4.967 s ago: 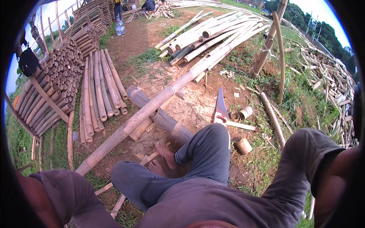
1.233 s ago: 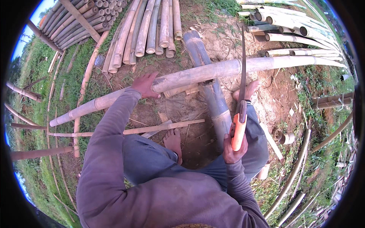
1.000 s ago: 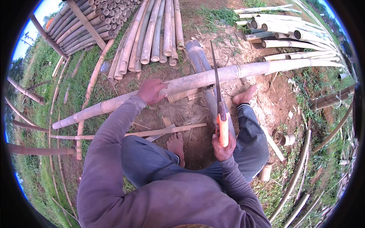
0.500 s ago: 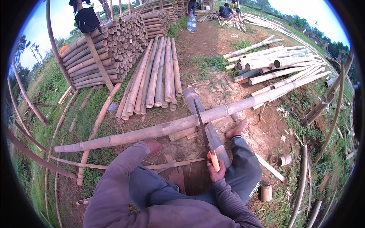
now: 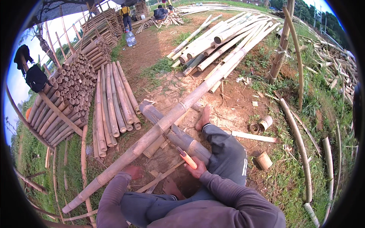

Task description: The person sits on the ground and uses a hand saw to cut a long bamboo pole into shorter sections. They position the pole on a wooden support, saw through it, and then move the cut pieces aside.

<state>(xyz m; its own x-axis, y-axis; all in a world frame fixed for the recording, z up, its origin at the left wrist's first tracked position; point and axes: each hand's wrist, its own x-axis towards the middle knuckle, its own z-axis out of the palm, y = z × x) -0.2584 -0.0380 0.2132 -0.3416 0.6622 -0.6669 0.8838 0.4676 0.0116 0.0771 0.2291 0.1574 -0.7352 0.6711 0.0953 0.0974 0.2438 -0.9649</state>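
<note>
My right hand is closed round the orange handle of a hand saw. Only a short dark stub of its blade shows, on the near side of the pole. A long bamboo pole runs from lower left to upper right in front of me. It crosses over a thicker greyish bamboo piece that lies by my right leg. My left hand is close against the near side of the pole, left of the crossing. Its fingers do not show clearly, so its grip cannot be told.
Cut bamboo poles lie side by side at left, before a tall bamboo stack. More poles are heaped ahead. Short offcuts and a split strip lie at right. People and a water bottle are far off.
The view has swung to the right, so the pole slants more steeply in it. The saw blade, earlier seen across the top of the pole, is now mostly out of sight.
</note>
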